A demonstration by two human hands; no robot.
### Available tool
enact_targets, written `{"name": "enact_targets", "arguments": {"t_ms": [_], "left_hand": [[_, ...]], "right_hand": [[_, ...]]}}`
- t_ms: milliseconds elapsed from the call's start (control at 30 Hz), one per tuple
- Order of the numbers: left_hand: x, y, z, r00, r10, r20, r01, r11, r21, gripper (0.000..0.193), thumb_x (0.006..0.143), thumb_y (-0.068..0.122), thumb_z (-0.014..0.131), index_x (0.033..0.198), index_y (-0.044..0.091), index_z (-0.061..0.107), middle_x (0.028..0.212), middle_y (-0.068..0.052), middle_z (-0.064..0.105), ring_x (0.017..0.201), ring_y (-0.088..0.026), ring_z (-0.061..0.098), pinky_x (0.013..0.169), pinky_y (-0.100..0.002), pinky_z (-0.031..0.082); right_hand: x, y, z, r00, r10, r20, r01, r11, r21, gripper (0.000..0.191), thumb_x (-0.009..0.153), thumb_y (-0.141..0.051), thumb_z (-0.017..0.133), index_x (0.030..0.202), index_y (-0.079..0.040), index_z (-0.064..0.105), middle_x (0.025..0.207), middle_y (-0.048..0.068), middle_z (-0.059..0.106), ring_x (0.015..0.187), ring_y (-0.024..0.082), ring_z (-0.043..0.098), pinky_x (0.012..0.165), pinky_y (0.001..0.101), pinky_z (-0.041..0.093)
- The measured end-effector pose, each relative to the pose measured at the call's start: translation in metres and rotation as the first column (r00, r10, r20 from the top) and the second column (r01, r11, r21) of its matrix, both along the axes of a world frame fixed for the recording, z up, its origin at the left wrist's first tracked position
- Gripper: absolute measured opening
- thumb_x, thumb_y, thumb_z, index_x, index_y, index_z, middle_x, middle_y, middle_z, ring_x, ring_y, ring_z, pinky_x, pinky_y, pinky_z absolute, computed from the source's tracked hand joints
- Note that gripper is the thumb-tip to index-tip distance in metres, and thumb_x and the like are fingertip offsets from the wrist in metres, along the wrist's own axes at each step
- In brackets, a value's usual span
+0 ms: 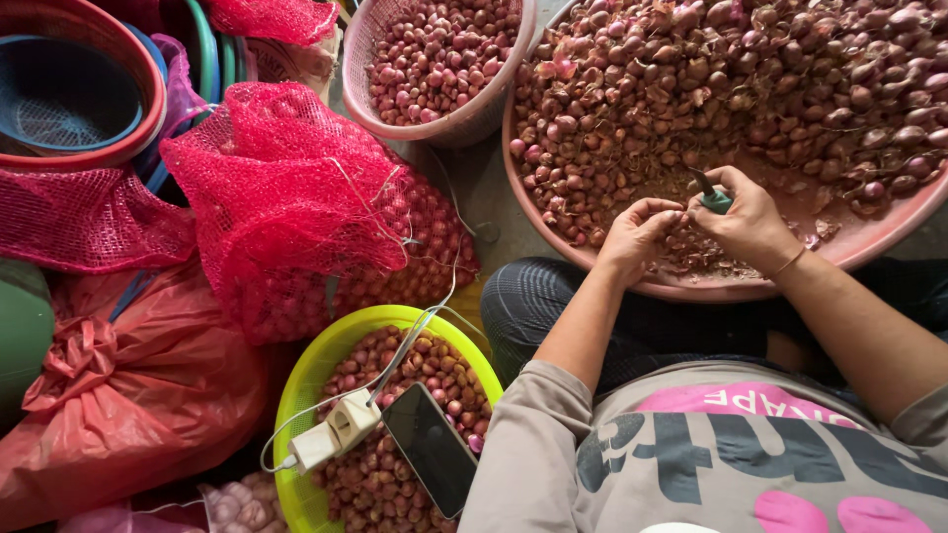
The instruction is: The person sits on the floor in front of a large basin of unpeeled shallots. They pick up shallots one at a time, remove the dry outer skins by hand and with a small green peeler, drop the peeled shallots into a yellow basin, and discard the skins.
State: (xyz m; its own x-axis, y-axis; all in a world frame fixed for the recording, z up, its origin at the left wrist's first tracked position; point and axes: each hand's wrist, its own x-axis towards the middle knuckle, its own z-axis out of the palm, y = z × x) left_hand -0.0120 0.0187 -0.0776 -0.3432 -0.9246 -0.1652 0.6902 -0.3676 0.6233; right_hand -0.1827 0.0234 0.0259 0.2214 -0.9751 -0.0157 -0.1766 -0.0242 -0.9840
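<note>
My left hand (pixel 637 235) pinches a small shallot at its fingertips over the near rim of a big pink basin (pixel 889 229). My right hand (pixel 748 219) grips a small knife with a green handle (pixel 713 197), blade pointing up and left, right beside the shallot. The two hands touch at the fingertips. The basin holds a heap of unpeeled shallots (pixel 731 79) and loose papery skins near my hands.
A pink mesh basket of shallots (pixel 439 59) stands behind. A red net sack (pixel 296 207) of shallots lies left. A yellow-green basket (pixel 306 385) holds shallots, a dark phone (pixel 432 449) and a white charger (pixel 334 432). Red plastic bags (pixel 128 395) and stacked tubs (pixel 79 89) crowd the left.
</note>
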Motion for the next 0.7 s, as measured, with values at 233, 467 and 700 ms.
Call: {"name": "enact_targets", "arguments": {"t_ms": [233, 467, 700], "left_hand": [[-0.001, 0.001, 0.001, 0.998, -0.026, -0.060, 0.024, 0.999, -0.040, 0.017, 0.111, 0.010, 0.055, 0.121, -0.002, 0.060, 0.103, -0.012, 0.069, 0.093, -0.018, 0.069, 0.081, -0.034, 0.060], [-0.001, 0.001, -0.002, 0.999, 0.001, 0.044, 0.002, 0.997, -0.071, 0.014, 0.111, 0.014, 0.055, 0.120, 0.003, 0.058, 0.099, -0.009, 0.069, 0.081, -0.016, 0.068, 0.069, -0.028, 0.056], [-0.003, 0.000, 0.006, 0.982, 0.116, 0.146, -0.106, 0.991, -0.075, 0.017, 0.107, 0.014, 0.055, 0.121, 0.004, 0.059, 0.098, -0.009, 0.070, 0.077, -0.013, 0.065, 0.062, -0.026, 0.054]], "right_hand": [[-0.007, -0.001, 0.006, 0.996, 0.081, 0.025, -0.083, 0.994, 0.075, 0.026, 0.096, -0.007, 0.068, 0.120, -0.001, 0.059, 0.100, 0.003, 0.067, 0.083, 0.006, 0.060, 0.068, 0.0224, 0.051], [-0.003, 0.007, 0.013, 0.987, 0.071, -0.142, -0.085, 0.992, -0.096, 0.047, 0.088, -0.005, 0.076, 0.133, -0.001, 0.062, 0.104, 0.007, 0.072, 0.093, 0.009, 0.066, 0.082, 0.0254, 0.056], [-0.018, -0.008, 0.009, 0.982, 0.003, -0.189, -0.023, 0.994, -0.102, 0.041, 0.093, -0.006, 0.072, 0.132, -0.001, 0.060, 0.107, 0.004, 0.071, 0.096, 0.009, 0.066, 0.085, 0.0263, 0.056]]}}
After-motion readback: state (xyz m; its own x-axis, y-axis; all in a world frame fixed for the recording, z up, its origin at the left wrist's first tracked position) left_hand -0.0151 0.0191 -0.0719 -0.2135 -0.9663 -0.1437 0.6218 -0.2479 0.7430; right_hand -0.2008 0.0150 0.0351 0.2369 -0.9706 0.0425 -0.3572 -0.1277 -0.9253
